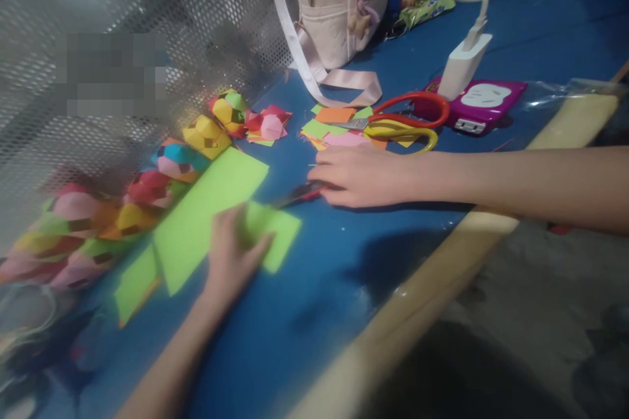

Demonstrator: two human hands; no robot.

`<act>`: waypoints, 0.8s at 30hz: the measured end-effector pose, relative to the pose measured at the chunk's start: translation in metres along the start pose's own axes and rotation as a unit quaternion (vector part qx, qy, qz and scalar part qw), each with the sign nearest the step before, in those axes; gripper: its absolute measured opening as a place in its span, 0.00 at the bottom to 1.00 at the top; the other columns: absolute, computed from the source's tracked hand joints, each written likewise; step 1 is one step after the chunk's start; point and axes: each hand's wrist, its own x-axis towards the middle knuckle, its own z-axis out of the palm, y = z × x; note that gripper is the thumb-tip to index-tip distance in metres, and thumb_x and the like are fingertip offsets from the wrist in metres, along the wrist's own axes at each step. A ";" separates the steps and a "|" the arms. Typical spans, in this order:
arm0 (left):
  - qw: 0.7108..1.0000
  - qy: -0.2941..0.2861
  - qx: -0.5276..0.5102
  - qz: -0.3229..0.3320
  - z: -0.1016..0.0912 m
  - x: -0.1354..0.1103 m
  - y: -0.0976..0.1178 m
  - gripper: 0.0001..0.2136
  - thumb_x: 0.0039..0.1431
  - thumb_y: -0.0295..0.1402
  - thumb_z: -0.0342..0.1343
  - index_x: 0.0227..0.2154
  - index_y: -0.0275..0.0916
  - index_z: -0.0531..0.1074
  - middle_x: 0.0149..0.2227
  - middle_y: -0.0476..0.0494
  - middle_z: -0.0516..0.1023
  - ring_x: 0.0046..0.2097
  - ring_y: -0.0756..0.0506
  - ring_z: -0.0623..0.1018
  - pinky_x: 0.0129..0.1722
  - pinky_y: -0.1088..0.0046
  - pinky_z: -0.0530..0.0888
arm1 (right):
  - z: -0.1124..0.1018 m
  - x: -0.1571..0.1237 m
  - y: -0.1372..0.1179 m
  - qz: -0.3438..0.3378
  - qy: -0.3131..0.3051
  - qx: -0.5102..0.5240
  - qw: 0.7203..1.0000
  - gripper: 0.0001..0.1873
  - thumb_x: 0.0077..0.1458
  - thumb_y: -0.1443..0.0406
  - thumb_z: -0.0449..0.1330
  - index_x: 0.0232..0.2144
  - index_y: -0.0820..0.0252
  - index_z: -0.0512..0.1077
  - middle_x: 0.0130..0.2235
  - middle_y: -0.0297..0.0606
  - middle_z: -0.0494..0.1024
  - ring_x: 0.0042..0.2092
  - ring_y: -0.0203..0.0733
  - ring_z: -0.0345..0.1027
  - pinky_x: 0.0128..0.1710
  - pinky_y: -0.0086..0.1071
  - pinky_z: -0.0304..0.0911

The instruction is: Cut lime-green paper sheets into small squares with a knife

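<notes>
I am seeing the left hand (230, 252) pinching a green paper (285, 236) above the blue table (275, 327). The right hand (348, 173) is closing its fingers on small scissors (297, 195), which are pointing to the paper's edge; whether they are touching, I cannot tell. Just beyond this hand, big scissors (383, 119) are lying on cut pieces (337, 114), near a purple socket box (474, 109). Paper balls (206, 134) and a green sheet (206, 216) are crowding the left side.
</notes>
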 end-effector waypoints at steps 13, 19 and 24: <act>0.997 0.013 -0.016 -0.077 0.000 -0.007 0.002 0.27 0.56 0.45 0.59 0.55 0.41 0.61 0.50 0.36 0.72 0.51 0.35 0.75 0.49 0.54 0.74 | -0.004 -0.001 0.014 0.021 0.009 0.028 0.999 0.14 0.61 0.66 0.54 0.45 0.61 0.76 0.45 0.46 0.75 0.46 0.48 0.67 0.42 0.38 0.61; 0.982 0.063 -0.156 -0.090 0.001 -0.010 0.005 0.20 0.59 0.41 0.55 0.51 0.43 0.62 0.44 0.40 0.74 0.45 0.41 0.78 0.43 0.60 0.77 | 0.001 -0.001 0.009 0.002 -0.031 0.034 0.999 0.14 0.61 0.65 0.54 0.47 0.60 0.74 0.45 0.46 0.73 0.46 0.47 0.67 0.36 0.34 0.58; 0.978 0.108 -0.176 -0.043 0.002 -0.012 0.003 0.17 0.57 0.39 0.58 0.48 0.42 0.64 0.41 0.42 0.74 0.42 0.43 0.78 0.41 0.63 0.78 | 0.002 -0.002 0.017 -0.010 0.007 0.040 0.999 0.14 0.60 0.65 0.54 0.47 0.61 0.74 0.43 0.45 0.73 0.44 0.45 0.65 0.37 0.34 0.56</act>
